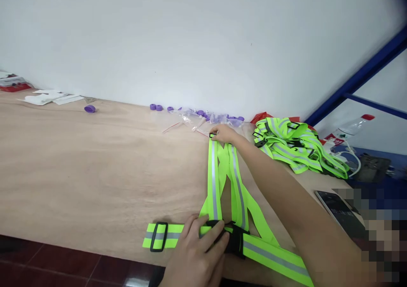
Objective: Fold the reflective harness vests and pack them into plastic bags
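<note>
A neon-yellow reflective vest (214, 176) made of elastic straps with silver stripes lies spread on the wooden table. My right hand (223, 133) reaches to the far end of its left shoulder strap and pinches it at a black slider buckle (213, 135). Close to the table's front edge, my left hand (199, 249) bends its fingers over the waist belt (275, 257), gripping it around the black middle part (235, 240). Its thumb is mostly hidden. Another black slider (158, 236) sits on the belt end left of that hand.
More reflective vests (297, 145) lie heaped at right, near a red-capped bottle (348, 130) and a phone (338, 210). Clear plastic bags (190, 119) and several purple rolls (155, 107) line the wall. A purple cap-like piece (90, 109) and white papers (52, 97) are further left.
</note>
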